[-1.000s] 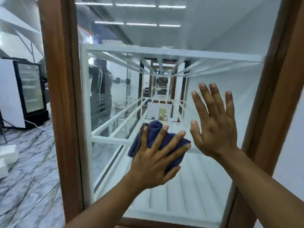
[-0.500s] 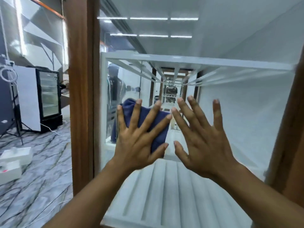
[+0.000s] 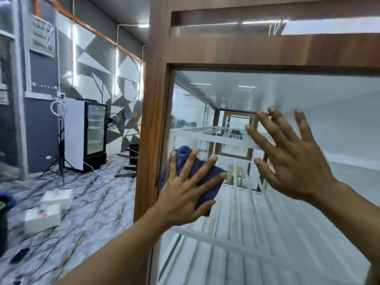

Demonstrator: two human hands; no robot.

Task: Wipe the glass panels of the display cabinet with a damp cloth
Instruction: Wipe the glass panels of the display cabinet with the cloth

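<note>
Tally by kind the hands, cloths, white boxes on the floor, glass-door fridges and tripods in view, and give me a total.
Hands: 2, the left hand and the right hand
Blue cloth: 1, under the left hand's fingers
White boxes on the floor: 2
Glass-door fridge: 1
Tripod: 1
Total: 7

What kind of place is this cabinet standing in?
Probably a shop or showroom being set up: a glass-door fridge, a ring light on a tripod, and white boxes loose on the marble floor.
</note>
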